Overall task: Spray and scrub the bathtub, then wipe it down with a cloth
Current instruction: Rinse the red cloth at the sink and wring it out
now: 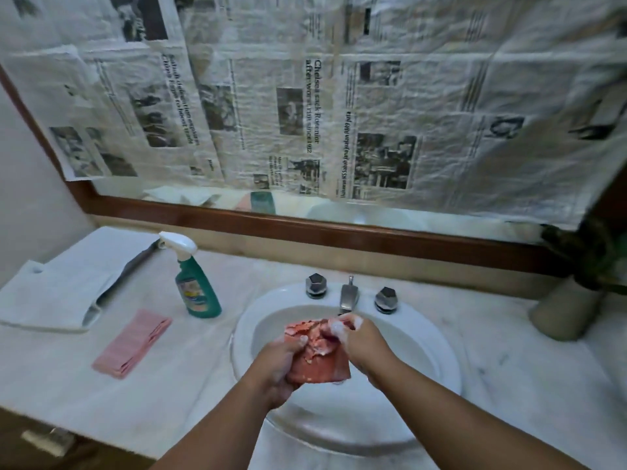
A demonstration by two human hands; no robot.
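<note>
Over the white sink basin (pixel 424 361) both my hands hold a wet pink-red cloth (pixel 320 362) with soap foam on it. My left hand (pixel 283 364) grips its lower left part. My right hand (pixel 359 337) pinches its upper right part just under the faucet (pixel 348 295); foam covers the fingertips. A teal spray bottle (pixel 195 286) with a white trigger head stands upright on the counter, left of the sink. A folded pink cloth (pixel 132 342) lies flat on the counter in front of the bottle.
A white folded towel (pixel 57 290) lies at the counter's left end. Two chrome knobs (pixel 316 284) (pixel 385 299) flank the faucet. A beige pot with a plant (pixel 563 310) stands at the right. Newspaper (pixel 339 96) covers the mirror behind.
</note>
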